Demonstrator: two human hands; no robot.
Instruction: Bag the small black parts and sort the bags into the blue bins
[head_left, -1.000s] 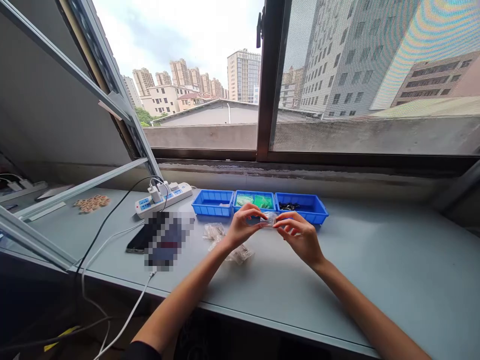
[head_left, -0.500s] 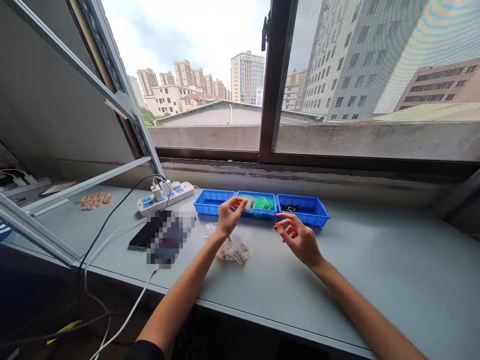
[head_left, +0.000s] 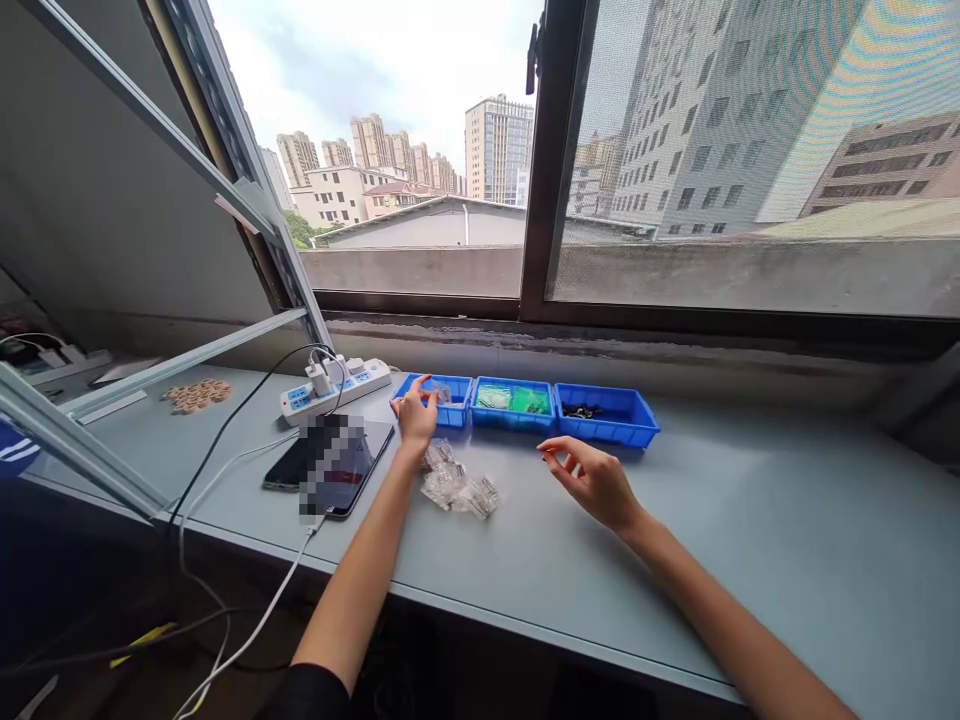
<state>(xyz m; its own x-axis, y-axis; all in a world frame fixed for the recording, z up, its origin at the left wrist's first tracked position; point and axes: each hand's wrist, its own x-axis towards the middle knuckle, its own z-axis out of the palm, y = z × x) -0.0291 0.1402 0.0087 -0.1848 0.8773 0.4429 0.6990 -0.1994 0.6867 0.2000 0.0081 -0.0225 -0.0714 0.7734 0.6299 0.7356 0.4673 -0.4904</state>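
My left hand (head_left: 417, 414) is over the left blue bin (head_left: 454, 417), its fingers apart. Beside its fingertips, a small clear packet (head_left: 445, 393) shows inside that bin; the hand partly covers the bin. My right hand (head_left: 596, 482) hovers above the table in front of the bins, fingers loosely curved, with nothing visible between thumb and forefinger. Between my forearms lies a loose pile of small clear plastic packets (head_left: 459, 485). The middle blue bin (head_left: 514, 421) contains green and whitish packed items. Small black pieces (head_left: 583, 411) lie in the right blue bin (head_left: 626, 433).
A white power strip (head_left: 337, 390) with plugs stands left of the bins. In front of it lie a phone (head_left: 289, 468) and a dark tablet (head_left: 367, 455). Cables hang over the table edge. Tan pieces (head_left: 197, 396) lie beyond the metal frame (head_left: 187, 364). A window runs behind.
My left hand has moved left, from before the middle bin to the left bin, where a clear packet now shows. My right hand's fingertips have drawn closer together and shifted slightly left.
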